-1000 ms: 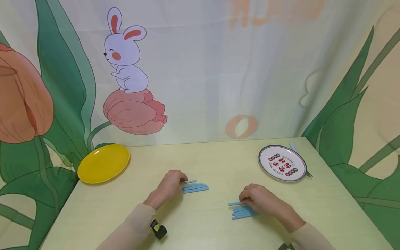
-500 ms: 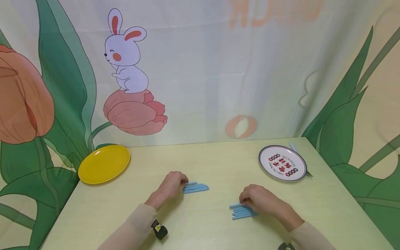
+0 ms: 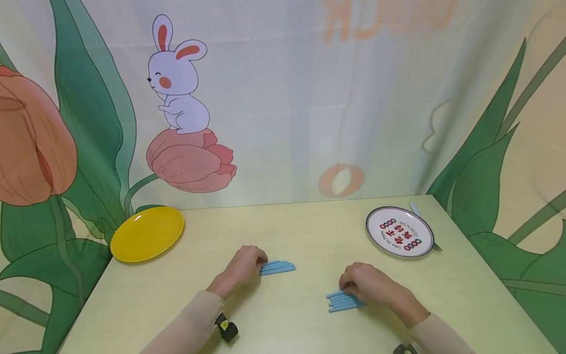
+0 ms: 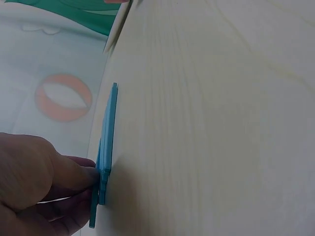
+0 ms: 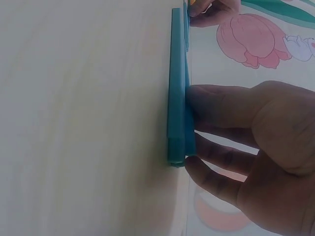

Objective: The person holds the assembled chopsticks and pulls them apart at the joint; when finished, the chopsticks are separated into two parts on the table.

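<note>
Two rows of thin blue sticks lie side by side on the table. My left hand (image 3: 244, 265) is at the left end of the far row (image 3: 278, 267), pinching a stick (image 4: 93, 211) between thumb and fingers at the row's back edge. My right hand (image 3: 367, 282) covers the right end of the nearer row (image 3: 342, 302). In the right wrist view its thumb and fingers hold a blue stick (image 5: 190, 132) against the others. The fingertips of both hands are partly hidden in the head view.
A yellow plate (image 3: 147, 234) stands at the table's back left. At the back right, a white plate (image 3: 400, 231) with red print lies over a light-handled utensil (image 3: 414, 208), whose prongs stick out below. A printed curtain (image 3: 274, 98) hangs behind the table.
Both hands have moved slightly toward the near edge. The sticks they hold, earlier a little apart behind their rows, now lie up against them.
</note>
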A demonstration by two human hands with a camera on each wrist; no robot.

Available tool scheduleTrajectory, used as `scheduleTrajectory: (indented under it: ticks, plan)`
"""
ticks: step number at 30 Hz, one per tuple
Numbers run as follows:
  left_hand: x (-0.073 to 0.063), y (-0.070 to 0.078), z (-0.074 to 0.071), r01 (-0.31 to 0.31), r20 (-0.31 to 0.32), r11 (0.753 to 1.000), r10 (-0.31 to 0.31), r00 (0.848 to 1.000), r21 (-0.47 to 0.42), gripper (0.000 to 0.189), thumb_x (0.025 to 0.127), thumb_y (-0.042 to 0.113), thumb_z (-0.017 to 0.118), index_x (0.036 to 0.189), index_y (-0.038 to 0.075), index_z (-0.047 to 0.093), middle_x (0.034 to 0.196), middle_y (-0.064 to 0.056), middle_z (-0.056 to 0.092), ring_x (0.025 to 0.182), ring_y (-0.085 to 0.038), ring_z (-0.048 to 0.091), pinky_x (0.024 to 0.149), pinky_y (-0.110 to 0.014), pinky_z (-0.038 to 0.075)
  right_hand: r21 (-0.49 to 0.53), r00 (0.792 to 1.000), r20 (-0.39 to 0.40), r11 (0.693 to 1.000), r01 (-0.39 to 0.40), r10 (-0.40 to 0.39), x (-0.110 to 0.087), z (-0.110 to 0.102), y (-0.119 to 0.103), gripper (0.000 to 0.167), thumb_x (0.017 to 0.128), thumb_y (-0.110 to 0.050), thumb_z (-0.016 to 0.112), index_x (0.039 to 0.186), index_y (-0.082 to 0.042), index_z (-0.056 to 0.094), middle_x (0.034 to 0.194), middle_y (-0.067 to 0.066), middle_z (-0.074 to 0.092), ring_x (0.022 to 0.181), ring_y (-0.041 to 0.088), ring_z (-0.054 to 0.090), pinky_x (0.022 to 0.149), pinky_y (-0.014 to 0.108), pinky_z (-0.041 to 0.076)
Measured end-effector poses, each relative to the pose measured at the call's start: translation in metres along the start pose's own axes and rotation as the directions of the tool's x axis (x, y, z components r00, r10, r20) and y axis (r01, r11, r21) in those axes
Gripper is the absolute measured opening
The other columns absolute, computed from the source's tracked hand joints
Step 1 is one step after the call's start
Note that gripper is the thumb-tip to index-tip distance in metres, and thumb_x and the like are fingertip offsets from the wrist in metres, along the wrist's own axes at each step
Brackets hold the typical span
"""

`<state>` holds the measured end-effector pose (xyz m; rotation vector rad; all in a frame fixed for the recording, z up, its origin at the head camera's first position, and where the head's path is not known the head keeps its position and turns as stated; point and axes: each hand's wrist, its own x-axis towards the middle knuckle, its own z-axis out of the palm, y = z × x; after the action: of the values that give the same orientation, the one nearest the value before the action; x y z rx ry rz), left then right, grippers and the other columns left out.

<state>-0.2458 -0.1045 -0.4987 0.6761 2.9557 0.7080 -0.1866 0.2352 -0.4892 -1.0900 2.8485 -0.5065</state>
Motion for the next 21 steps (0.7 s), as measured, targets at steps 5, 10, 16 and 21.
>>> scheduleTrajectory:
  ticks: [5, 10, 16, 21]
  plan:
    - [-0.001, 0.000, 0.000, 0.015, 0.010, 1.000, -0.015, 1.000, 0.010, 0.015, 0.087, 0.000, 0.066, 0.095, 0.007, 0.077, 0.096, -0.004, 0.073, 0.089, -0.017, 0.064, 0.082, -0.036, 0.054, 0.007, 1.000, 0.015, 1.000, -0.012, 0.012, 0.001, 0.001, -0.001, 0.011, 0.084, -0.009, 0.074, 0.086, -0.020, 0.075, 0.082, -0.015, 0.064, 0.077, 0.000, 0.054, 0.073, 0.027, 0.051]
    - [-0.003, -0.002, 0.000, 0.021, 0.012, 1.000, -0.021, 1.000, 0.012, 0.015, 0.087, 0.001, 0.067, 0.097, 0.006, 0.076, 0.099, -0.006, 0.073, 0.094, -0.020, 0.066, 0.084, -0.037, 0.054, 0.012, 0.999, 0.037, 1.000, -0.015, 0.015, 0.003, 0.001, 0.000, 0.010, 0.085, -0.010, 0.072, 0.086, -0.019, 0.075, 0.082, -0.015, 0.064, 0.077, 0.000, 0.054, 0.073, 0.027, 0.051]
    - [-0.006, -0.002, -0.008, 0.046, 0.013, 0.999, -0.046, 0.999, 0.014, 0.018, 0.088, 0.003, 0.067, 0.104, 0.006, 0.075, 0.102, -0.006, 0.071, 0.097, -0.021, 0.065, 0.086, -0.038, 0.054, -0.012, 0.999, 0.037, 1.000, -0.007, 0.008, 0.004, -0.002, 0.001, 0.007, 0.086, -0.013, 0.072, 0.087, -0.019, 0.075, 0.082, -0.016, 0.063, 0.077, -0.001, 0.054, 0.075, 0.027, 0.051]
    - [-0.010, -0.001, -0.025, 0.017, -0.013, 1.000, -0.016, 1.000, 0.021, 0.021, 0.087, 0.008, 0.070, 0.108, 0.005, 0.073, 0.104, -0.006, 0.069, 0.096, -0.022, 0.064, 0.082, -0.037, 0.053, -0.010, 1.000, -0.014, 1.000, -0.010, 0.010, 0.006, -0.014, 0.000, 0.007, 0.087, -0.011, 0.071, 0.090, -0.016, 0.074, 0.085, -0.013, 0.064, 0.080, 0.002, 0.056, 0.072, 0.025, 0.051]
